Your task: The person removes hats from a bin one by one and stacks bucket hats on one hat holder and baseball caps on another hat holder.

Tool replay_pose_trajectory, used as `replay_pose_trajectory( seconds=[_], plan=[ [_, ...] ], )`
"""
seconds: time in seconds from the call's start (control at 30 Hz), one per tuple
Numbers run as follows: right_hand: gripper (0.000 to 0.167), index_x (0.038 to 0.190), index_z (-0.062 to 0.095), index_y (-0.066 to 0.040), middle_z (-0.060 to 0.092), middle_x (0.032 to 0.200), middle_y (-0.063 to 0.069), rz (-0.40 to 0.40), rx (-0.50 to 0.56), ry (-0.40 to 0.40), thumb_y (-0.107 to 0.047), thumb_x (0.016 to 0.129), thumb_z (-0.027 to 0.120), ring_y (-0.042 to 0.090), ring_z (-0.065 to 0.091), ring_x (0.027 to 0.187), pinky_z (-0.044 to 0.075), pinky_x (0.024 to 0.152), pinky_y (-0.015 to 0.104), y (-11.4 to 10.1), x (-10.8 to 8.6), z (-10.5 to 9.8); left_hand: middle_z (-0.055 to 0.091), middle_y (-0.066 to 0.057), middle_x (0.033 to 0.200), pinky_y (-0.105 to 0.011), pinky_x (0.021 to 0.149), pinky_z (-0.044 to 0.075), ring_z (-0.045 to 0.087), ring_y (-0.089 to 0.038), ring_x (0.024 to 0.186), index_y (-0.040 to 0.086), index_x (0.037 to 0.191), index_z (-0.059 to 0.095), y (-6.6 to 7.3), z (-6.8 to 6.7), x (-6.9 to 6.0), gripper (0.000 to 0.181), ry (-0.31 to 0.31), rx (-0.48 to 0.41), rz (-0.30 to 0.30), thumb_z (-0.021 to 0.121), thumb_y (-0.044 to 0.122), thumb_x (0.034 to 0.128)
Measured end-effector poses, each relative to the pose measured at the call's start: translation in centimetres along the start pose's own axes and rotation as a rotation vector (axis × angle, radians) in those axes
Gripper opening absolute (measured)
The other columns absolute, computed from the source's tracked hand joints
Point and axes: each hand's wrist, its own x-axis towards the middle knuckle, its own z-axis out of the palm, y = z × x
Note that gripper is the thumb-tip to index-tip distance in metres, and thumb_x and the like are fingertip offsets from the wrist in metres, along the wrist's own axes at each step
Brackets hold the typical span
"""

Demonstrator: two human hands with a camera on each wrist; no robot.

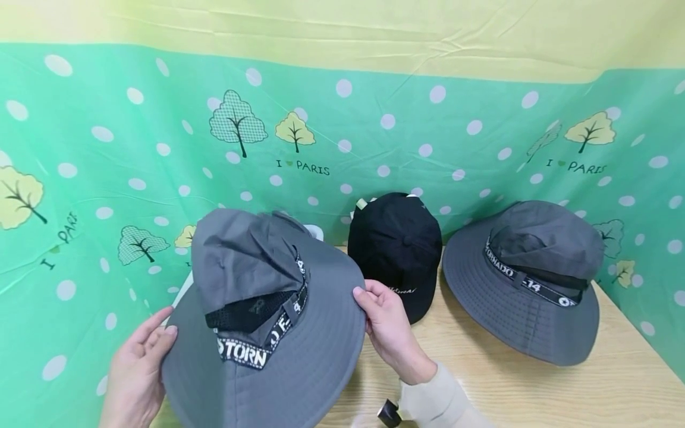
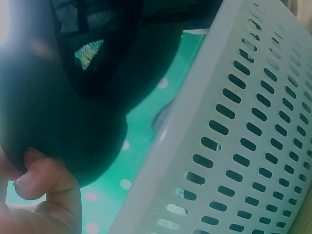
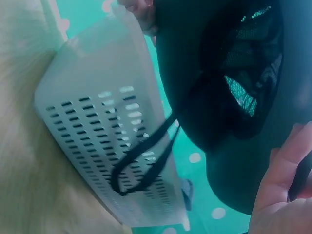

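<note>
A grey bucket hat [image 1: 332, 309] with a black lettered band is held up by its brim between both hands. The left hand [image 1: 140, 370] pinches the brim's left edge, thumb on top. At the brim's right edge, the right hand [image 1: 389, 327] pinches with its thumb above and fingers beneath. In the right wrist view, a dark strap [image 3: 146, 165] hangs in a loop from the underside of the hat. A white perforated basket [image 2: 170, 146] stands below and behind the hat; in the head view the hat hides most of it.
A black cap [image 1: 396, 238] sits at the back middle of the wooden table [image 1: 508, 392]. Right of it lies another grey bucket hat [image 1: 551, 238] with a lettered band. A small black object [image 1: 389, 413] is by the right sleeve. Green dotted cloth [image 1: 374, 148] hangs behind.
</note>
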Motion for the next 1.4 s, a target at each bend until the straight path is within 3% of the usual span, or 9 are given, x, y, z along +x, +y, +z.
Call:
replay_pose_trajectory(
  seconds=[0.13, 0.4, 0.57, 0.73, 0.87, 1.0, 1.13, 1.2, 1.4],
  plan=[
    [0.015, 0.103, 0.053, 0.002, 0.061, 0.069, -0.002, -0.063, -0.066, 0.036, -0.011, 0.095, 0.058, 0.007, 0.050, 0.051, 0.037, 0.044, 0.019, -0.6, -0.1, -0.1, 0.064, 0.001, 0.079, -0.022, 0.054, 0.051, 0.062, -0.009, 0.064, 0.016, 0.115, 0.067, -0.1, 0.1, 0.0, 0.032, -0.003, -0.003, -0.002, 0.055, -0.004, 0.0937],
    [0.009, 0.103, 0.052, 0.000, 0.063, 0.072, -0.001, -0.154, -0.067, 0.022, -0.006, 0.096, 0.055, 0.010, 0.058, 0.058, 0.049, 0.053, 0.022, -2.1, -0.3, -0.1, 0.064, 0.002, 0.083, -0.019, 0.059, 0.050, 0.061, -0.007, 0.068, 0.014, 0.115, 0.068, -0.3, 0.9, 0.0, 0.032, 0.006, 0.020, 0.071, 0.054, -0.005, 0.0935],
    [0.012, 0.103, 0.052, 0.002, 0.062, 0.071, -0.002, -0.192, -0.112, 0.014, -0.008, 0.097, 0.055, 0.010, 0.058, 0.058, 0.049, 0.053, 0.023, -2.9, -0.4, -0.5, 0.066, 0.003, 0.083, -0.020, 0.060, 0.051, 0.062, -0.007, 0.070, 0.016, 0.113, 0.070, -0.2, 1.4, 0.2, 0.030, 0.013, 0.042, 0.037, 0.057, -0.001, 0.0931],
    [0.008, 0.102, 0.054, 0.000, 0.064, 0.072, -0.002, -0.233, -0.147, 0.034, -0.006, 0.096, 0.055, 0.010, 0.059, 0.060, 0.050, 0.054, 0.023, -3.5, -0.7, -1.4, 0.069, 0.004, 0.085, -0.021, 0.060, 0.052, 0.064, -0.008, 0.072, 0.018, 0.110, 0.071, -0.2, 2.3, 0.1, 0.029, -0.037, 0.050, 0.009, 0.055, -0.001, 0.0945],
    [0.005, 0.100, 0.057, -0.003, 0.065, 0.073, -0.002, -0.282, -0.163, 0.055, -0.003, 0.096, 0.054, 0.010, 0.060, 0.061, 0.050, 0.054, 0.024, -4.1, -1.1, -2.4, 0.070, 0.003, 0.089, -0.023, 0.062, 0.053, 0.065, -0.009, 0.074, 0.020, 0.104, 0.072, -0.5, 3.5, 0.2, 0.027, -0.086, 0.086, -0.038, 0.054, 0.002, 0.0958],
    [0.005, 0.100, 0.058, -0.006, 0.066, 0.073, -0.001, -0.274, -0.171, 0.073, -0.005, 0.096, 0.055, 0.011, 0.061, 0.060, 0.051, 0.053, 0.025, -5.1, -1.6, -3.3, 0.067, 0.002, 0.078, -0.024, 0.053, 0.050, 0.062, -0.010, 0.064, 0.015, 0.092, 0.070, -0.6, 5.0, 0.3, 0.019, -0.104, 0.111, -0.075, 0.054, 0.006, 0.0967],
    [0.005, 0.101, 0.058, -0.006, 0.065, 0.074, -0.001, -0.247, -0.168, 0.108, -0.008, 0.097, 0.055, 0.011, 0.062, 0.059, 0.052, 0.052, 0.025, -6.3, -2.1, -4.4, 0.060, 0.004, 0.065, -0.021, 0.041, 0.039, 0.052, -0.007, 0.052, 0.011, 0.084, 0.063, -0.7, 6.8, 0.2, 0.015, -0.119, 0.192, -0.072, 0.056, 0.013, 0.0971],
    [0.006, 0.102, 0.057, -0.006, 0.066, 0.075, -0.001, -0.246, -0.164, 0.121, -0.009, 0.097, 0.054, 0.012, 0.063, 0.060, 0.052, 0.052, 0.026, -6.9, -2.4, -5.1, 0.057, 0.004, 0.063, -0.021, 0.039, 0.034, 0.049, -0.007, 0.049, 0.011, 0.084, 0.060, -0.8, 7.9, 0.3, 0.015, -0.127, 0.247, -0.071, 0.056, 0.017, 0.0970],
    [0.007, 0.100, 0.058, -0.008, 0.067, 0.077, -0.001, -0.249, -0.165, 0.159, -0.011, 0.098, 0.053, 0.012, 0.064, 0.061, 0.053, 0.052, 0.026, -8.4, -3.1, -7.3, 0.057, 0.004, 0.063, -0.021, 0.041, 0.034, 0.047, -0.009, 0.049, 0.007, 0.092, 0.054, -1.1, 11.1, 0.4, 0.019, -0.153, 0.363, -0.089, 0.055, 0.024, 0.0978]
  ],
)
